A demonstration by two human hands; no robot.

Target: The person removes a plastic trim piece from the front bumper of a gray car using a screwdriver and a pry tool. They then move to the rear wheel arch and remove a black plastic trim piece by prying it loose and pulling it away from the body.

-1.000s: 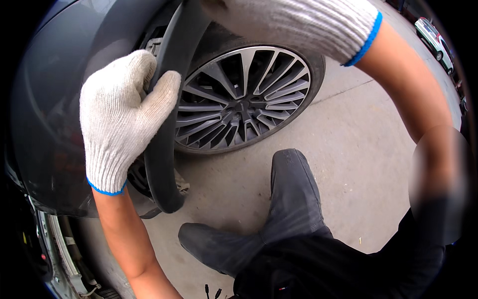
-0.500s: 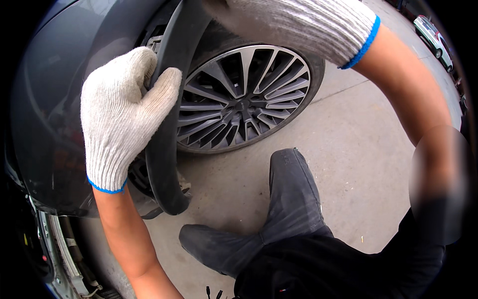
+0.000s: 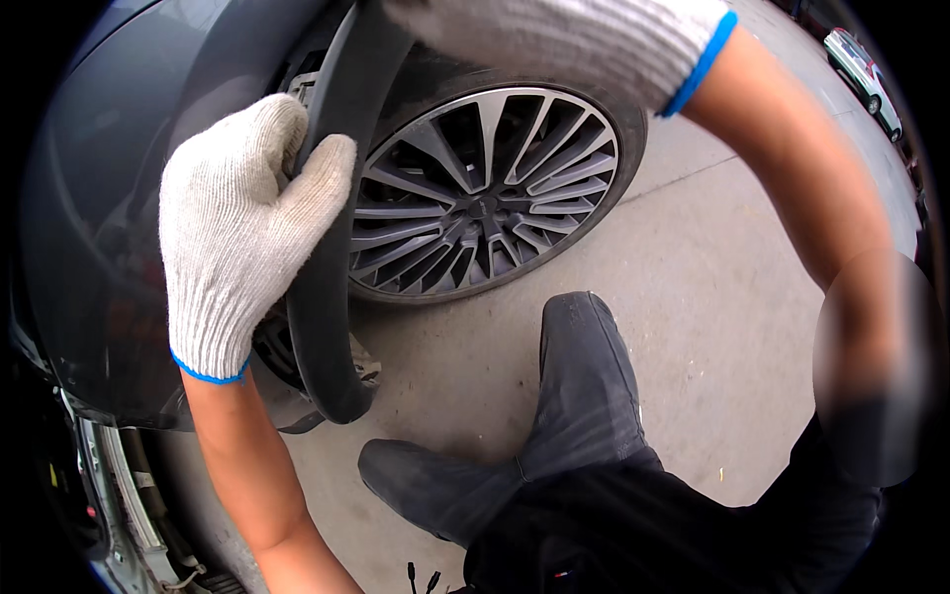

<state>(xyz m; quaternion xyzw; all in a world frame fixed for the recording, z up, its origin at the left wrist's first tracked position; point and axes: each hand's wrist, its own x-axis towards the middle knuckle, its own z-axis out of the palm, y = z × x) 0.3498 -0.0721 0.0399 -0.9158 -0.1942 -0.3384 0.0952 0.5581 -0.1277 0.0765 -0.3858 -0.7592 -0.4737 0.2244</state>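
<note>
A dark curved wheel arch trim (image 3: pixel 332 287) runs along the edge of a dark grey car's fender (image 3: pixel 119 218), standing partly off the body. My left hand (image 3: pixel 242 223), in a white knitted glove with a blue cuff, grips the trim's edge, its thumb on the outer face and its fingers tucked behind. Near the top edge, my right hand (image 3: pixel 564 40), gloved alike, reaches to the trim's upper part; its fingers are out of the picture or blurred. Behind the trim, a bracket and bare parts show in the gap.
Beside the trim stands the car's wheel (image 3: pixel 485 203) with a many-spoked rim. Below are my legs in grey trousers (image 3: pixel 584 386) over a concrete floor (image 3: pixel 722 327). An opened, bare part of a vehicle (image 3: pixel 124 485) lies at lower left. Another car (image 3: pixel 863 69) is at far right.
My right hand and forearm have shifted slightly left along the top. The lower end of the trim has moved a little left and up. My left hand keeps its grip.
</note>
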